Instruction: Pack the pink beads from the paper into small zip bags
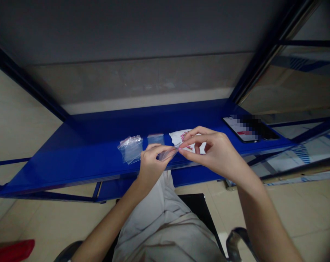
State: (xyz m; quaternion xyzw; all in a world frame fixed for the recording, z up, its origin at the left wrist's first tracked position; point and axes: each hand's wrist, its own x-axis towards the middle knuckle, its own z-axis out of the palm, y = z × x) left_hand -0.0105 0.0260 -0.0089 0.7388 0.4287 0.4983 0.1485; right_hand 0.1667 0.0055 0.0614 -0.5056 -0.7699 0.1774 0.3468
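— What are your hands doing?

— Your left hand (154, 164) is pinching a small clear zip bag (168, 154) between thumb and fingers, and your right hand (215, 153) is gripping its far edge with the fingertips. Both hands are closed on it, just above the blue tabletop (72, 168).

— How is that bag handling?

— It's looking light, soft and slippery. The thin film could crease or slide away, so you're safest holding it by the firmer seal edge, not the middle.

— Is anything in it?

— I'm seeing nothing inside. Beside your left hand, a stack of clear bags (130, 149) and a single bag (155, 139) are lying on the tabletop, and I can't tell whether they're holding anything. A printed paper (183, 140) is lying behind your hands, and a phone (249, 128) is resting off to the right.
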